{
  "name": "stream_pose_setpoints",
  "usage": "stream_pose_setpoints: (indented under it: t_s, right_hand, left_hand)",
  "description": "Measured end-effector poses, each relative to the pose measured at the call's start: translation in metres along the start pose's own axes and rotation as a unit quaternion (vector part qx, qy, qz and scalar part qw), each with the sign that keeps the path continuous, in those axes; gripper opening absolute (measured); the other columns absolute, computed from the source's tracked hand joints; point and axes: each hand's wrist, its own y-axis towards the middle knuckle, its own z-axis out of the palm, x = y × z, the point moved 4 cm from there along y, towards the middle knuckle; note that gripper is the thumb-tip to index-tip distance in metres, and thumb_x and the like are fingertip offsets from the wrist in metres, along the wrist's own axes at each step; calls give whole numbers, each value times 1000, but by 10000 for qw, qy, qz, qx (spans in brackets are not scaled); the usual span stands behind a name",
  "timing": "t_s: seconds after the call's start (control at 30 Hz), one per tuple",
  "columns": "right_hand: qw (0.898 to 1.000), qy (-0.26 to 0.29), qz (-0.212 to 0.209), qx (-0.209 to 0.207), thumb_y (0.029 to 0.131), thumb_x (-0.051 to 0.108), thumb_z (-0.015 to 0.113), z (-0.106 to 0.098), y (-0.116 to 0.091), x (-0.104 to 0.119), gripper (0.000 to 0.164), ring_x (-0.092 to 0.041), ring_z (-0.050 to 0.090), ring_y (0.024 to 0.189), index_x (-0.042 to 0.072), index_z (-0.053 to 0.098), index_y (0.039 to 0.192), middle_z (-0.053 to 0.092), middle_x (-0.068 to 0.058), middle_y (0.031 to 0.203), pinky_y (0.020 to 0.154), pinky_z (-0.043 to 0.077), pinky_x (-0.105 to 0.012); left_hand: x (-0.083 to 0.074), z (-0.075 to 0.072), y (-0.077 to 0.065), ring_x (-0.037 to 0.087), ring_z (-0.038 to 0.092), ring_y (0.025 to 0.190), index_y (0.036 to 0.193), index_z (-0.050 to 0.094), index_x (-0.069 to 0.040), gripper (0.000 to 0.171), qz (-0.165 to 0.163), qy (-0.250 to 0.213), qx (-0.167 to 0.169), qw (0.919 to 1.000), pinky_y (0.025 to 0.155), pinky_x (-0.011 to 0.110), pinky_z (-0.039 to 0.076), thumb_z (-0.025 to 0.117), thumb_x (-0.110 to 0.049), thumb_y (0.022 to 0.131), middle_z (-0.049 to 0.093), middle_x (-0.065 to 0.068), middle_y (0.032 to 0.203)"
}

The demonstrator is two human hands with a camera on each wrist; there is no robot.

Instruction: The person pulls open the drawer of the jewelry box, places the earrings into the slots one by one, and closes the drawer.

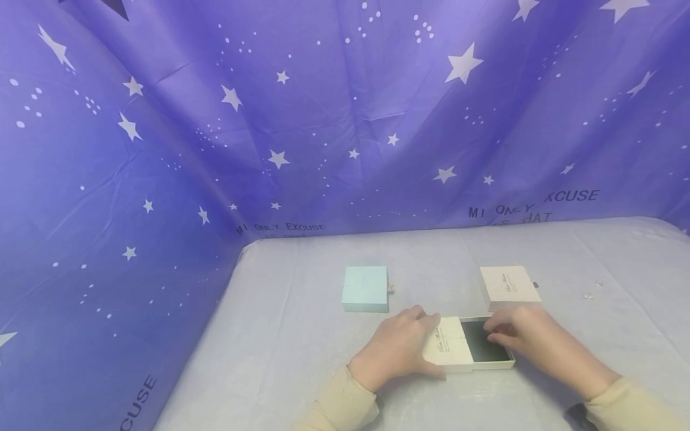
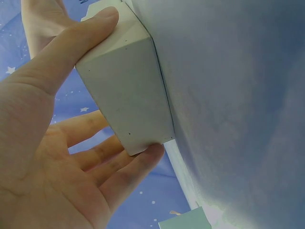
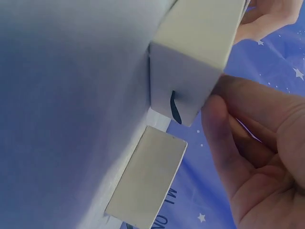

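Observation:
A cream slide-out drawer box (image 1: 451, 344) with dark script lettering lies on the table, its drawer pulled out to the right over a black lining (image 1: 482, 341). My left hand (image 1: 399, 344) grips the closed end of its sleeve, thumb along the near side and fingers around the far side. In the left wrist view that box end (image 2: 124, 95) sits between thumb and fingers. My right hand (image 1: 520, 329) reaches into the drawer with bent fingers and thumb close together. A dark pull tab (image 3: 176, 107) hangs from the drawer's front. I cannot tell whether the right fingertips pinch anything.
Behind the left hand stands a light teal box (image 1: 365, 288) with a small tab. Another cream lettered box (image 1: 509, 284) sits just beyond the right hand. A small shiny piece (image 1: 588, 296) lies farther right on the cloth-covered table (image 1: 291, 287). A purple star-patterned curtain (image 1: 323, 108) encloses the back and left.

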Motion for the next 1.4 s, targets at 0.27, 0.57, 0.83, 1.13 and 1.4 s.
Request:
stream_pose_setpoints:
  t_s: [0.27, 0.57, 0.83, 1.13, 1.4]
  right_hand:
    - [9998, 139, 92, 103, 68, 8, 85, 5, 1, 2, 16, -1, 60, 64, 13, 75, 79, 72, 4, 77, 61, 54, -24]
    - [9991, 216, 301, 228, 71, 13, 84, 6, 1, 4, 14, -1, 62, 69, 16, 76, 82, 73, 7, 81, 64, 55, -26]
    - [9993, 221, 287, 72, 72, 14, 84, 8, 0, 6, 13, -1, 62, 70, 18, 76, 82, 72, 10, 80, 65, 55, -26]
    - [9987, -113, 489, 101, 71, 9, 84, 9, 0, 4, 16, -17, 69, 75, 15, 75, 82, 73, 4, 82, 70, 58, -37]
    - [9980, -312, 532, 119, 71, 8, 84, 7, -1, 5, 15, -23, 70, 79, 15, 75, 80, 74, 2, 82, 74, 57, -45]
  left_hand:
    - [0, 0, 1, 0, 49, 82, 138, 58, -16, 92, 26, 42, -20, 10000, 68, 12, 44, 85, -61, 63, 58, -8, 103]
    - [0, 0, 0, 0, 49, 82, 138, 59, -17, 91, 39, 87, -42, 9999, 68, 12, 44, 84, -62, 63, 58, -8, 103]
    - [1, 1, 0, 0, 50, 82, 139, 58, -17, 92, -16, -11, -29, 10000, 68, 11, 45, 85, -61, 62, 59, -8, 105]
    - [1, 2, -1, -1, 48, 81, 139, 58, -17, 92, -12, -30, -34, 10000, 67, 11, 43, 85, -61, 62, 57, -9, 103]
    - [1, 0, 0, -1, 47, 80, 138, 58, -16, 92, 18, -14, -68, 10000, 65, 10, 41, 85, -61, 63, 56, -8, 101]
